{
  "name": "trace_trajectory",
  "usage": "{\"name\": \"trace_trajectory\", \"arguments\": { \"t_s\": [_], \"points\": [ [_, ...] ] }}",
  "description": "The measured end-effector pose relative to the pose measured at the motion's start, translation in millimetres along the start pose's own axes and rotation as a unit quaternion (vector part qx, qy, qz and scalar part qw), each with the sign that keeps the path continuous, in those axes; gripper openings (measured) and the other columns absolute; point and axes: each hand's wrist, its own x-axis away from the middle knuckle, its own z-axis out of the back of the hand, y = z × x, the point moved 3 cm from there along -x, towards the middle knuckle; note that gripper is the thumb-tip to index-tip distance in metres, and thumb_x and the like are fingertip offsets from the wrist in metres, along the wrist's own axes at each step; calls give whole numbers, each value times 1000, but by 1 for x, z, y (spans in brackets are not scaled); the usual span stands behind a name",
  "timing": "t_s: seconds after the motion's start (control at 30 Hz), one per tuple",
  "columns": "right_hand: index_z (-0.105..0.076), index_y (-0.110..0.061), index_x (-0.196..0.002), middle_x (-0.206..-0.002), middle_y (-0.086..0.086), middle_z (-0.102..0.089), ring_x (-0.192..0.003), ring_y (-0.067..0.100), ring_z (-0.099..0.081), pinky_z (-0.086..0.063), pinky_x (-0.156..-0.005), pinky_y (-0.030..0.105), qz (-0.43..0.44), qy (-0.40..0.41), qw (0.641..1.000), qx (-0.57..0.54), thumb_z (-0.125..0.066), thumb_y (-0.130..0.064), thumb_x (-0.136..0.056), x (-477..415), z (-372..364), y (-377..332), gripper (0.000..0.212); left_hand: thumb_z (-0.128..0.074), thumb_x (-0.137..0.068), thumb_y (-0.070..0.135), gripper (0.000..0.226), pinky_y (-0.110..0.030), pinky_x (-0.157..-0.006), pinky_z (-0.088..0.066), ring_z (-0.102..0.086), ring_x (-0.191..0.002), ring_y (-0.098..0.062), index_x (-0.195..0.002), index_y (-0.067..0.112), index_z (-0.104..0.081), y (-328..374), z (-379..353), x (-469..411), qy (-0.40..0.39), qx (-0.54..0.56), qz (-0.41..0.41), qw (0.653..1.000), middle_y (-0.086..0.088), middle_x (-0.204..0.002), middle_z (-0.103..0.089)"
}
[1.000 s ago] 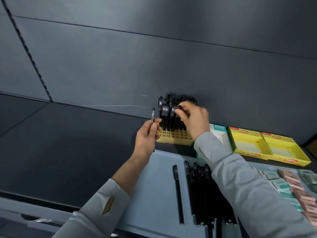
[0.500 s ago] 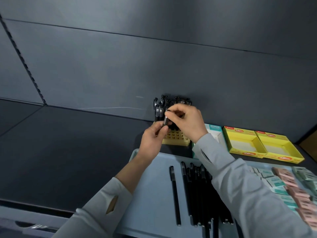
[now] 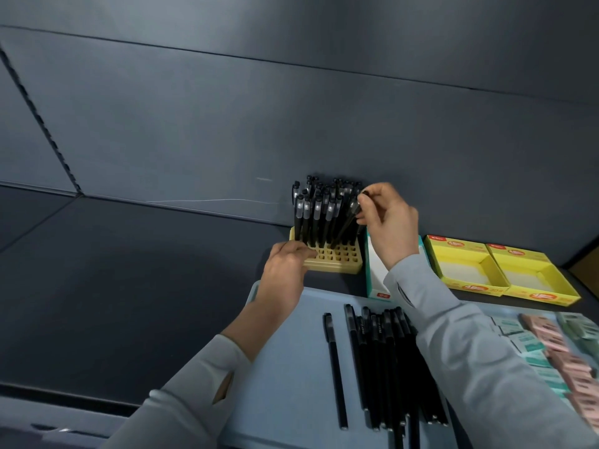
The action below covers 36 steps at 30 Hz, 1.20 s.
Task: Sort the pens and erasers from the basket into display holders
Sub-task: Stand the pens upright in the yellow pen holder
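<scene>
Right hand (image 3: 390,222) on tilted pen (image 3: 346,222)

No legible text; red labels (image 3: 544,297) on yellow boxes (image 3: 486,264) too blurred.

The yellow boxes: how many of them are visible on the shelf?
2. The first yellow box stands right of the teal box; the second yellow box adjoins its right side. No more seem hidden.

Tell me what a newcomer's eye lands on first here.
The cluster of black pens standing in the yellow holder at the back, where the right hand pinches one tilted pen. Next, two yellow boxes to the right, and loose pens on the pale tray.
</scene>
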Motion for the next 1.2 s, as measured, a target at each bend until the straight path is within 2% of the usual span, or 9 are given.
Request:
{"name": "trace_trajectory", "arguments": {
  "t_s": [0.13,0.3,0.43,0.63,0.7,0.8,0.93,1.03,1.2],
  "points": [
    [-58,-15,-95,-77,-8,-71,-63,3,-68,-58,-73,37,6,-4,1000,21,-56,-25,-97,0,-4,-4,10,-60,-85,-12,44,-10,-90,-29,-47,-119,-16,-118,16,-68,-2,3,-1,2,-1,-2,1000,2,-122,-61],
    [-58,-17,-94,-77,-7,-71,-66,5,-69,-59,-75,42,7,-49,998,45,-57,-26,-96,3,-12,-4,9,-60,-79,-20,50,-8,-86,-31,-51,-116,-16,-114,14,-70,-5,5,-2,1,-2,-21,1000,1,-117,-64],
    [-59,-17,-91,-76,-5,-72,-64,6,-70,-58,-75,42,-11,-61,997,46,-60,-25,-95,5,-17,-7,9,-60,-82,-17,42,4,-87,-24,-51,-116,-15,-111,12,-71,-10,8,-2,-7,7,-26,1000,0,-117,-65],
    [-64,-17,-100,-82,-2,-73,-67,10,-71,-58,-78,40,-32,-83,995,54,-64,-28,-91,-2,-14,-12,14,-58,-86,-11,42,-6,-91,-24,-49,-121,-15,-118,16,-68,-9,13,-5,-37,1,-29,999,1,-124,-61],
    [-64,-19,-108,-88,-1,-74,-76,14,-71,-56,-85,40,-24,-102,991,82,-65,-32,-90,2,0,-13,22,-57,-90,-4,41,-14,-99,-28,-46,-127,-16,-125,16,-63,-3,19,-1,-69,-2,-21,997,1,-133,-57],
    [-66,-22,-104,-90,-3,-74,-82,16,-71,-54,-86,43,-19,-120,986,113,-65,-29,-88,15,30,-13,18,-58,-94,10,46,-29,-109,-30,-40,-133,-21,-139,17,-51,10,28,15,-90,-13,12,996,-2,-142,-48],
    [-69,-21,-101,-88,0,-73,-78,23,-69,-54,-82,44,-52,-179,971,149,-64,-24,-88,53,68,-11,14,-56,-95,33,58,-38,-104,-32,-46,-124,-32,-145,10,-39,42,31,59,-104,-46,69,991,-13,-137,-50],
    [-69,-20,-104,-91,2,-72,-89,26,-66,-50,-85,36,-62,-217,948,224,-65,-26,-89,92,85,-6,17,-56,-92,46,76,-43,-105,-31,-46,-122,-40,-144,-3,-34,80,20,98,-108,-44,77,990,-25,-132,-51],
    [-65,-16,-109,-109,10,-66,-102,31,-60,-44,-81,35,-71,-268,916,289,-63,-33,-90,144,79,13,26,-32,-76,80,108,-49,-100,-38,-46,-117,-45,-145,-4,-29,114,-13,129,-83,-117,109,984,-27,-131,-47]
  ]
}}
